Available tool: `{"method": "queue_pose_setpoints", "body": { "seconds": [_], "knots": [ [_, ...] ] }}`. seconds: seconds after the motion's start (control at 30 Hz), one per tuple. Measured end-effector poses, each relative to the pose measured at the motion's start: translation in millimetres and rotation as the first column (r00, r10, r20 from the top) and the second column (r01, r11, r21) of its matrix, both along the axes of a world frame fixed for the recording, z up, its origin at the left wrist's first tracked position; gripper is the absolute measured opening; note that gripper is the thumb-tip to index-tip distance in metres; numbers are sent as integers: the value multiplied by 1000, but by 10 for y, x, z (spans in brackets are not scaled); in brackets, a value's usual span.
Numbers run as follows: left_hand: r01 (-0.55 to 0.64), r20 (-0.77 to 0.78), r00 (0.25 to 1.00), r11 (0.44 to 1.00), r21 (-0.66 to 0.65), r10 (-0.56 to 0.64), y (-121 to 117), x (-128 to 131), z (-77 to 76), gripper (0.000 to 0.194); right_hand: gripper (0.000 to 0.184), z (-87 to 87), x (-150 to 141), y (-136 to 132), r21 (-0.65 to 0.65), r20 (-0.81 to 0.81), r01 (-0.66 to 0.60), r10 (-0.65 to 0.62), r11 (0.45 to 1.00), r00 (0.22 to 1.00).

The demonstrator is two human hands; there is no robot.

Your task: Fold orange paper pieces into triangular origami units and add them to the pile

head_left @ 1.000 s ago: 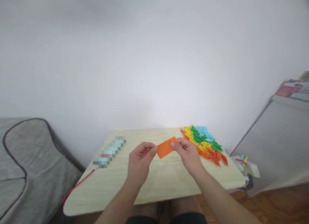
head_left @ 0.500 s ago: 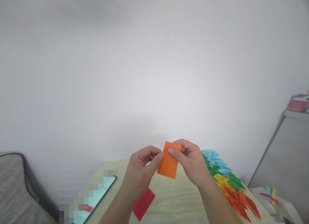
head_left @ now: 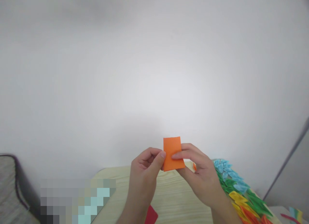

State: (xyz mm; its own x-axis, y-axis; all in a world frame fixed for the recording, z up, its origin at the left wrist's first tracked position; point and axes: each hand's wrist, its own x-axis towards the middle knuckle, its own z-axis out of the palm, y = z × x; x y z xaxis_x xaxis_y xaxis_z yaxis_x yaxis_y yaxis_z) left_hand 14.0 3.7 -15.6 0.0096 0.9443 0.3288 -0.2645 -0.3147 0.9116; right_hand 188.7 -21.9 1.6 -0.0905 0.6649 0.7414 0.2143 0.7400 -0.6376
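A small rectangle of orange paper [head_left: 172, 146] is held up above the table, near the wall. My left hand [head_left: 145, 174] pinches its left edge, with the thumb on the near face. On the other side, my right hand [head_left: 202, 171] grips the paper with a finger laid across the near face and the thumb low behind it. A small bit of orange [head_left: 194, 166] shows by the right hand's fingers; I cannot make out what it belongs to. Below, beside my left wrist, lies a piece of red paper [head_left: 151, 215], partly hidden by the forearm.
Folded paper pieces line the table's right edge: light blue [head_left: 225, 169], green [head_left: 228, 185], yellow [head_left: 238, 197] and orange [head_left: 248, 214]. A pixelated screen-like area [head_left: 94, 203] is at the left of the wooden table [head_left: 183, 198]. A grey fabric item [head_left: 9, 185] stands far left.
The orange paper has been turned more upright. My right hand has shifted its grip, from thumb on the near face to a finger there. The view has moved slightly.
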Motion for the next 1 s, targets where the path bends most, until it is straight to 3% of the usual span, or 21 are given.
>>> {"method": "queue_pose_setpoints", "body": {
  "seconds": [0.17, 0.3, 0.4, 0.57, 0.73, 1.0],
  "knots": [
    [119, -34, 992, 992, 38, -118, -37, -47, 54, 17, 7, -12, -13, -22, -96, -98, -96, 86, 991, 991],
    [23, -89, 996, 998, 52, -18, -105, -72, 114, 16, 11, -50, -26, -75, -235, -162, -142, 106, 962, 981],
    [43, -142, 989, 999, 28, -39, -160, -73, 142, 17, 13, -74, -47, -105, -318, -206, -126, 61, 940, 977],
    [79, -175, 981, 997, 1, -78, -218, -65, 164, 21, 13, -87, -94, -123, -331, -261, -43, -48, 943, 964],
    [79, -202, 976, 997, -25, -82, -275, -77, 196, 22, 15, -54, -144, -158, -362, -293, -35, -78, 932, 953],
    [25, -347, 938, 994, 109, 15, -300, -73, 210, 13, 14, -17, -223, -204, -349, -313, 3, -119, 937, 942]
  ]
}}
